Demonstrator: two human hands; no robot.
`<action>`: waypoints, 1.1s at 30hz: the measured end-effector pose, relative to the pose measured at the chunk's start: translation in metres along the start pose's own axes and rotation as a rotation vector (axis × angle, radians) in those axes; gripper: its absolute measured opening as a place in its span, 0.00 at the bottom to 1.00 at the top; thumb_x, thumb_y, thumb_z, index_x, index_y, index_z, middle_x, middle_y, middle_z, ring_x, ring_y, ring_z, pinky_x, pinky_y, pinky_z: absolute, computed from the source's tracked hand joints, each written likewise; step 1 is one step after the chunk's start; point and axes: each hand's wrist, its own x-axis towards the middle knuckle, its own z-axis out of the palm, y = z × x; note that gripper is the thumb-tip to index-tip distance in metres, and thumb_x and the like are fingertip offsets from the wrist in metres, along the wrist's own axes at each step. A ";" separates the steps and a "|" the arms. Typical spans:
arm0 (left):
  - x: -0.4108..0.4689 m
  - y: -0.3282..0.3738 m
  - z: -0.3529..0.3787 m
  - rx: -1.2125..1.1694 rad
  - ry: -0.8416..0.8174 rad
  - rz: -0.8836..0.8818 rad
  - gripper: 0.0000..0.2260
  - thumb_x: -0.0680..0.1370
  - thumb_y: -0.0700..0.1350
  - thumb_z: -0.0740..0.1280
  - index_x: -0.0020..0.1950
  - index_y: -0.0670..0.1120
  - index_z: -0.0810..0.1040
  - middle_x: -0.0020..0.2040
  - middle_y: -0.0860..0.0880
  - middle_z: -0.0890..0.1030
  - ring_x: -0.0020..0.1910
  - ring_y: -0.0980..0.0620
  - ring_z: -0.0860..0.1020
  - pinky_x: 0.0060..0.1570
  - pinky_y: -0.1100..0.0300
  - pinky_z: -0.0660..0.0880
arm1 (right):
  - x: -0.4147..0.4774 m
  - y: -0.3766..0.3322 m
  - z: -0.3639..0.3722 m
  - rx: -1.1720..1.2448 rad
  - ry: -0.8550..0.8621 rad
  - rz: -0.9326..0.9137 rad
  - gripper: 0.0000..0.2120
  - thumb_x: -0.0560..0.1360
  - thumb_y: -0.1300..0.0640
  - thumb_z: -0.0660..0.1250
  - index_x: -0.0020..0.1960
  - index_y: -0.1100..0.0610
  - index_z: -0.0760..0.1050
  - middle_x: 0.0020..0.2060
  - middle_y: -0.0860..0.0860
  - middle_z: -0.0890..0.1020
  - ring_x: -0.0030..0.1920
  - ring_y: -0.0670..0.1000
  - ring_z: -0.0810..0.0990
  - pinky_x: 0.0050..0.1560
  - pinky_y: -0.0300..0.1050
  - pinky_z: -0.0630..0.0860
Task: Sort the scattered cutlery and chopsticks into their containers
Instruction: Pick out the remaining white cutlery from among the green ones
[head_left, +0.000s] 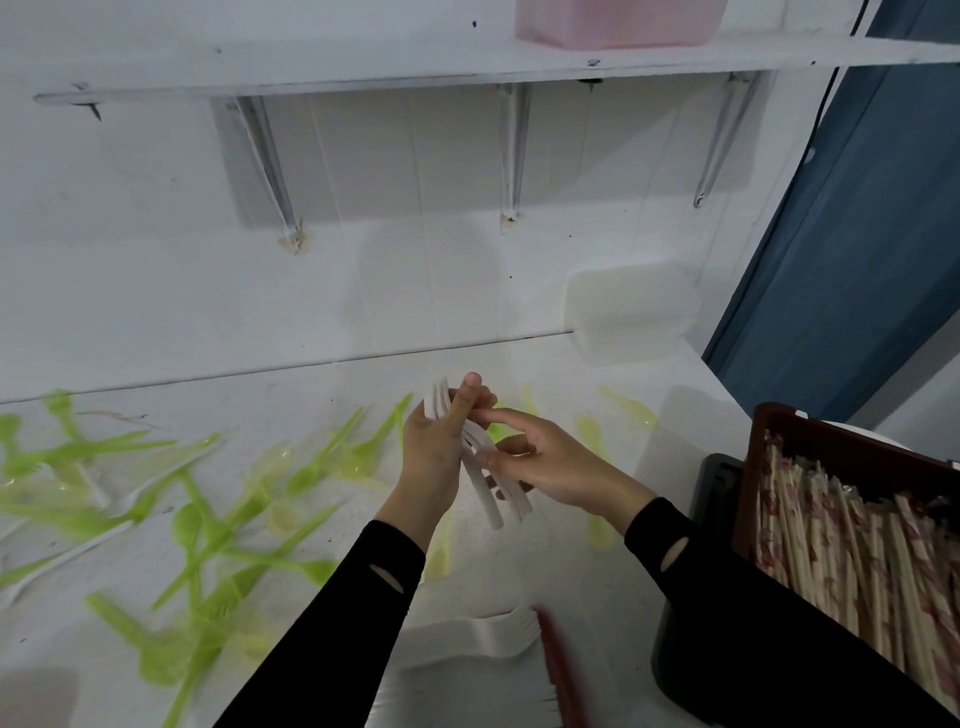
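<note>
While you hold the bundle of white cutlery (491, 501) above the middle of the desk (545, 577), your left hand (434, 441) wraps its fingers round the upper half. Your right hand (553, 462) pinches the lower half between thumb and curled fingers, its index finger stretched straight toward the left fingertips. The bundle's long axis runs steeply from upper left to lower right of the frame, one end rising above the left fingers and the other fanning out below both hands. Whether the pieces are forks or knives cannot be told. A heap of white forks (501, 631) lies straight below at bottom centre, between your two forearms and about equally near to each. It seems to sit in a tray with a reddish rim (558, 670), though blur hides the outline. That is the likely home for the bundle, so the coming move is probably a short drop toward you, with the long axis turned to match the forks' lie. The left hand is better placed to carry it, since it bears most of the grip. Green cutlery (197, 519) lies scattered and unsorted over the left half of the desk. Wrapped chopsticks (857, 545) fill the brown crate (831, 449) at right.
</note>
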 end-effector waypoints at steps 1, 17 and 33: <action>-0.001 0.000 0.000 0.036 0.017 0.027 0.26 0.68 0.54 0.75 0.53 0.33 0.79 0.47 0.43 0.85 0.49 0.49 0.84 0.56 0.49 0.79 | -0.001 -0.001 0.001 -0.003 -0.009 0.001 0.21 0.79 0.57 0.68 0.69 0.44 0.71 0.47 0.52 0.85 0.47 0.50 0.85 0.47 0.42 0.82; 0.009 -0.001 -0.001 -0.375 0.135 -0.009 0.20 0.79 0.50 0.67 0.61 0.35 0.73 0.59 0.40 0.81 0.53 0.49 0.84 0.50 0.60 0.80 | 0.008 0.012 0.007 -0.107 -0.020 -0.016 0.27 0.79 0.53 0.68 0.74 0.41 0.65 0.52 0.53 0.83 0.50 0.52 0.84 0.54 0.53 0.81; 0.010 0.001 0.001 -0.448 0.119 -0.035 0.07 0.81 0.43 0.65 0.50 0.39 0.75 0.46 0.46 0.79 0.48 0.51 0.81 0.56 0.56 0.77 | 0.013 0.020 -0.001 -0.435 0.225 0.025 0.22 0.80 0.56 0.65 0.73 0.51 0.68 0.61 0.49 0.80 0.56 0.48 0.79 0.55 0.39 0.72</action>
